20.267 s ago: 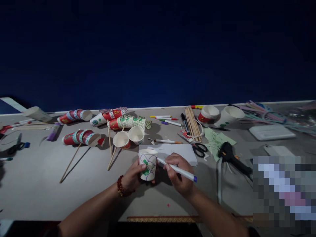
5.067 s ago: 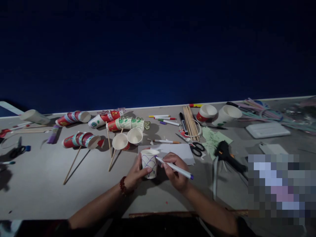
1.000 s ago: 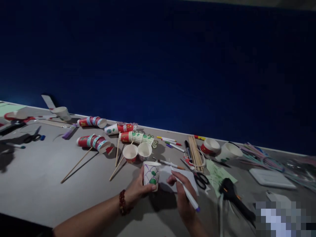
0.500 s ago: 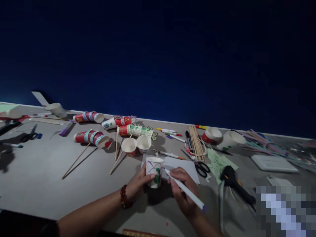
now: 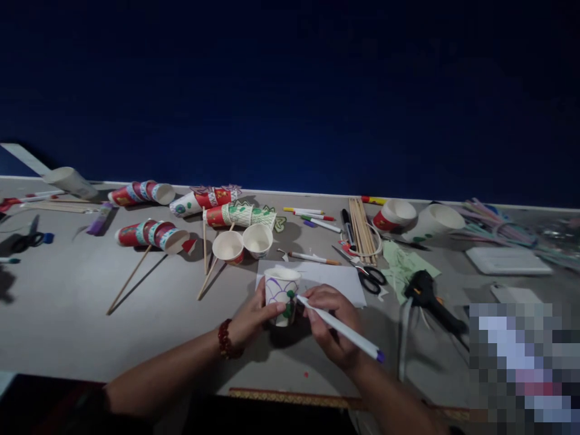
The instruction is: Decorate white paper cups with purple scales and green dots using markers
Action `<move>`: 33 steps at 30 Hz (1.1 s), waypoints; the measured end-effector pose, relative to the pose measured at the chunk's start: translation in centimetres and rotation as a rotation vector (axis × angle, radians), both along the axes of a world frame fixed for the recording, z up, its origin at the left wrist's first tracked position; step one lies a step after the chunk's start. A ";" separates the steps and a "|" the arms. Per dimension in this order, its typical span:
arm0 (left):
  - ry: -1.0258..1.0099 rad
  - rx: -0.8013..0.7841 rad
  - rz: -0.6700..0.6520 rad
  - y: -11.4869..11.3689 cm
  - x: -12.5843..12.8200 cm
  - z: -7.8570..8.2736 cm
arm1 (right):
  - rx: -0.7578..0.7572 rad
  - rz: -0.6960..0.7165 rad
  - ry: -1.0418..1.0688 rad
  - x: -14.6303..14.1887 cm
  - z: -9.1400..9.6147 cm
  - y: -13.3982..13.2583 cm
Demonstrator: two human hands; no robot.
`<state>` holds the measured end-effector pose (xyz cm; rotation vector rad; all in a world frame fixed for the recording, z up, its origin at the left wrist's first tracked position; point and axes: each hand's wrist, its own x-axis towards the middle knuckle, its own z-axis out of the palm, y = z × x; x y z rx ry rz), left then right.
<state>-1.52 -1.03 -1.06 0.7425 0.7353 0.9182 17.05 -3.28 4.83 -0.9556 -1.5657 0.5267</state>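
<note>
My left hand (image 5: pixel 252 317) is wrapped round a white paper cup (image 5: pixel 278 291), its thumb across the front. Purple curved lines and a green shape mark the cup's side. In my right hand (image 5: pixel 334 323) is a white marker (image 5: pixel 347 331) with a purple end, gripped like a pen. Its tip is at the right side of the cup; whether it touches I cannot tell. Under and behind the cup lies white paper (image 5: pixel 335 279). Two paper cups, a nearer-left one (image 5: pixel 228 248) and its neighbour (image 5: pixel 258 240), stand just beyond.
Decorated cup figures on sticks (image 5: pixel 151 234) lie to the left. Right of the paper are scissors (image 5: pixel 371 278), a bundle of wooden sticks (image 5: pixel 361 232), green paper scraps (image 5: pixel 403 263) and a black glue gun (image 5: pixel 432 302). Several markers (image 5: pixel 312 216) lie at the back.
The view has tilted down, so the table things sit higher in the picture. The marker tip stays by the cup's right side; both hands keep their holds.
</note>
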 end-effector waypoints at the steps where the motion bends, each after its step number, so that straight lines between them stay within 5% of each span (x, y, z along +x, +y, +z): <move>1: 0.010 0.011 -0.008 0.0 -0.1 -0.1 | 0.006 0.012 -0.016 0.0 0.0 0.0; 33: 0.135 0.167 -0.084 0.1 -0.4 -0.4 | 0.100 0.023 -0.073 -0.1 -0.1 0.3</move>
